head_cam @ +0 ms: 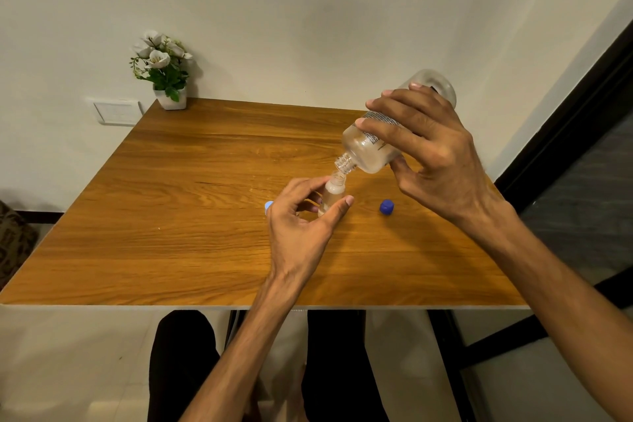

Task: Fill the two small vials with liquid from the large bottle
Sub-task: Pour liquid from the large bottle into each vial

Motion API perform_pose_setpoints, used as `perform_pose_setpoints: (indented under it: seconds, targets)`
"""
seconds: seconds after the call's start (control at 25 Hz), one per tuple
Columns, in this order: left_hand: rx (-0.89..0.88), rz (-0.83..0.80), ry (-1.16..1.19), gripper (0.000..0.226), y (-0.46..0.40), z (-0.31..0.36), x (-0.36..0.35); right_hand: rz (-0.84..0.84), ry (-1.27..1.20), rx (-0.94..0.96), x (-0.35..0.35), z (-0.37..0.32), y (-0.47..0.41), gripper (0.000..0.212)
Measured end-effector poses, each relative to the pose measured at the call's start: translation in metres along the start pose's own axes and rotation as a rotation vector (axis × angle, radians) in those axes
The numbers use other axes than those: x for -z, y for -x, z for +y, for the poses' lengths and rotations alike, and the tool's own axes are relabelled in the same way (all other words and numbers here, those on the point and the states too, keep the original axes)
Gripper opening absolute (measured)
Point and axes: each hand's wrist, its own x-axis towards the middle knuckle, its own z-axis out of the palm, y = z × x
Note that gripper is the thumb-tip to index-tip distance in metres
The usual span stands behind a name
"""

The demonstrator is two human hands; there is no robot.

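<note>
The right hand (435, 151) was wrapped around a big clear plastic bottle (373, 147) with small print on its side. The bottle was tipped over, with its open neck pointing down and to the left. Its mouth sat just above the mouth of a small clear vial (331, 195).

The left hand (301, 226) held that little vial between the thumb and the fingers. The vial stood upright on the brown wooden table (171, 199), near the middle. Whether there was liquid inside it was hard to tell.

A dark blue cap (386, 207) lay on the table just right of the vial, under the right hand. A light blue cap (269, 205) peeked out behind the left hand; what it sat on was hidden.

A small white pot of white flowers (164, 72) stood at the far left corner of the table.
</note>
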Motion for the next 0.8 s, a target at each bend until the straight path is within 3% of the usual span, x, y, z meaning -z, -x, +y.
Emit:
perform_pose_setpoints:
  seconds: [0.48,0.8]
  targets:
    - [0.002,-0.019,-0.027,0.038,0.001,-0.007,-0.005,0.013,-0.062,-0.149,-0.011,-0.007,0.025,0.052]
    - [0.065,-0.044,-0.103,0.039,0.006,-0.038,-0.027,0.023,-0.313,-0.691,-0.049,-0.039,0.092,0.077]
